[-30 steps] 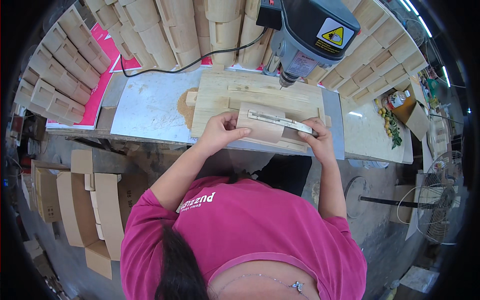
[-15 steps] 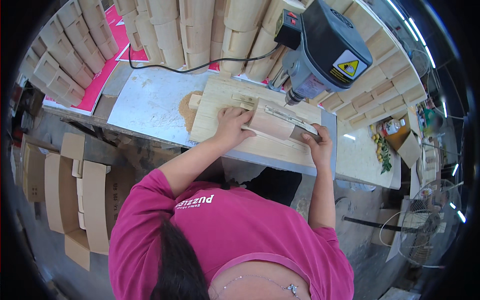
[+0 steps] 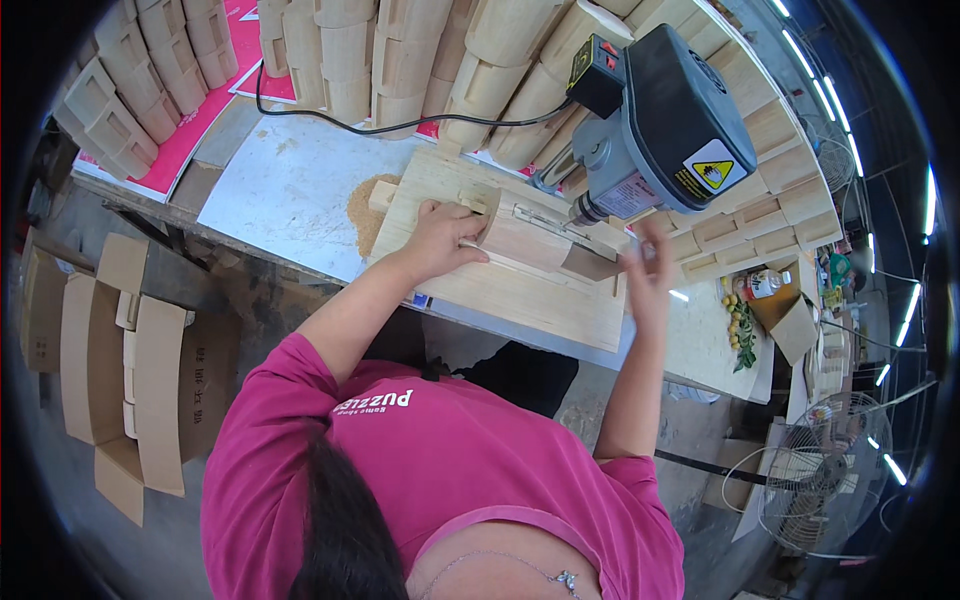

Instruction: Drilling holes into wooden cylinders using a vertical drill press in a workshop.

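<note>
A pale curved wooden block [image 3: 525, 240] lies on the wooden board [image 3: 540, 310] under the drill press [image 3: 665, 125]. A slot with metal-looking strips runs along its upper face, and its right end shows a darker flat piece [image 3: 592, 262]. My left hand [image 3: 445, 238] is closed on the block's left end, with the thumb along the near side. Off the right end, my right hand [image 3: 650, 262] is raised and smeared by motion, its thumb and fingers apart. The drill chuck [image 3: 588, 210] sits just above and behind the block.
Stacked wooden blocks [image 3: 400, 60] line the back of the table. A black cable [image 3: 420, 127] runs in front of them. Sawdust [image 3: 368, 215] lies left of the board. Right are an open carton [image 3: 790, 315] and small yellow fruit [image 3: 735, 315]. A floor fan [image 3: 830, 470] stands lower right.
My right hand has let go of the block's right end and lifted off it. My left hand stays at the left end. The whole view has shifted slightly.
</note>
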